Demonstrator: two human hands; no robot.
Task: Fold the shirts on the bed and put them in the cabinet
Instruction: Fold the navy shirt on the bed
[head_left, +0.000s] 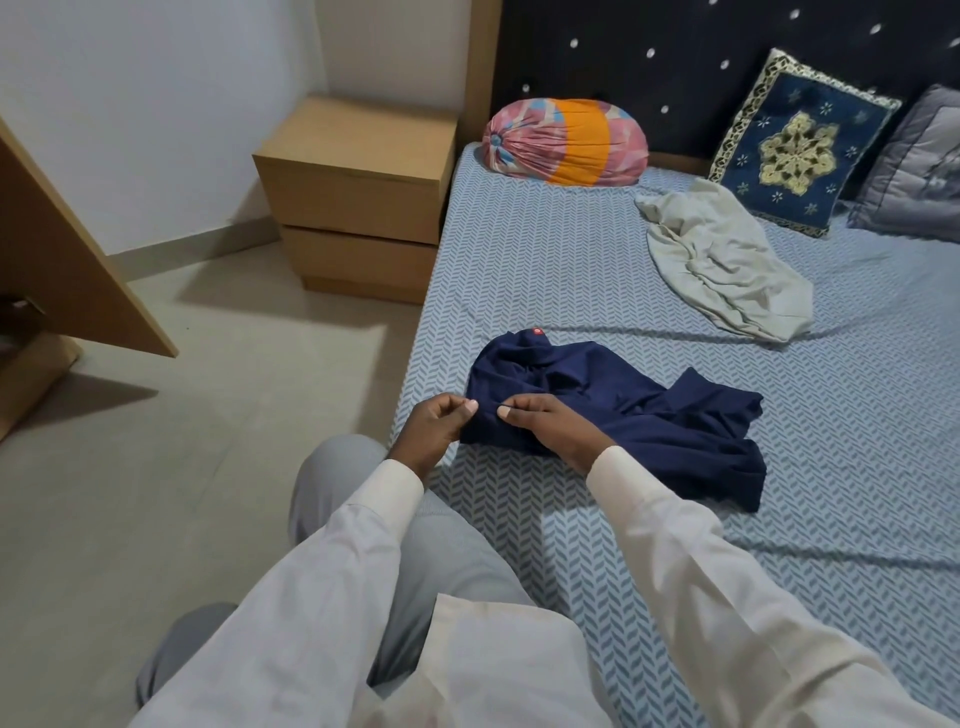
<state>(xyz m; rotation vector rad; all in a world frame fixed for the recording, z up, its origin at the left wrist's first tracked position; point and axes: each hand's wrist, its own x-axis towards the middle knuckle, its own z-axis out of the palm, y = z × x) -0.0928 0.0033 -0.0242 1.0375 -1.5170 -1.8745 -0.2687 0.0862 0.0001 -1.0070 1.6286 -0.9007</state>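
Control: What have you got?
Operator: The navy shirt lies crumpled on the bed near its edge — I see my left hand and right hand both pinching its nearest corner, fingers curled on the cloth.

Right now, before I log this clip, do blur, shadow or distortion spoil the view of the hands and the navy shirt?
Head view: the left hand, right hand and navy shirt are sharp and evenly lit, no glare; head view: the right sleeve casts a soft shadow on the bed sheet; head view: wide-angle distortion tilts the nightstand and the wooden door at the left.
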